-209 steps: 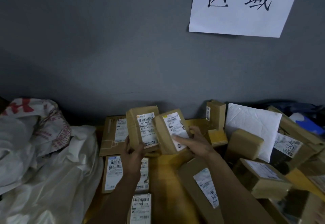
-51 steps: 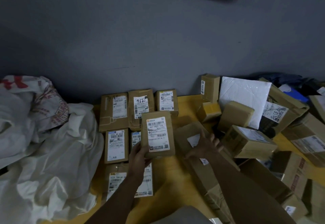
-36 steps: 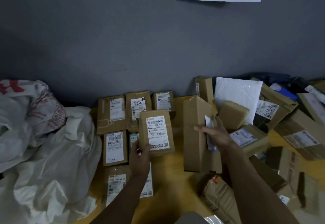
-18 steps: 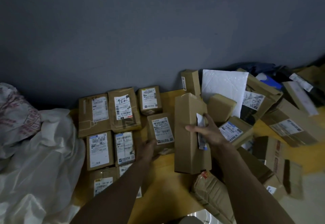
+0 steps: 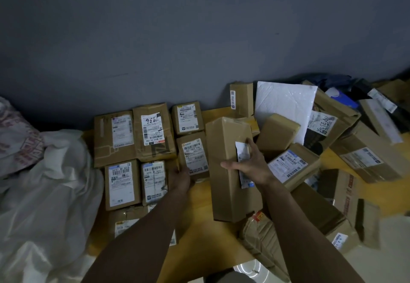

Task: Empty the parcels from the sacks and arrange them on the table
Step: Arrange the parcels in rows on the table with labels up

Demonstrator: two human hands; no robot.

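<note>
Several brown labelled parcels lie in neat rows on the yellow table (image 5: 206, 234) by the grey wall. My left hand (image 5: 180, 177) holds the near edge of a small labelled parcel (image 5: 193, 157) that lies flat at the right end of the second row. My right hand (image 5: 248, 164) grips a long brown box (image 5: 228, 171) from its right side, thumb across its top face, fingers over its white label. The long box stands tilted just right of the small parcel. A white crumpled sack (image 5: 42, 198) lies on the left.
A loose heap of unsorted parcels fills the right side, with a white padded envelope (image 5: 286, 107) leaning on the wall and a large carton (image 5: 372, 160) at the far right. A crumpled brown package (image 5: 264, 236) lies by my right forearm. The grey wall closes the far side.
My left hand has set the small labelled parcel down into the second row and stays on its near edge. My right hand has lifted the long box from the heap and holds it upright.
</note>
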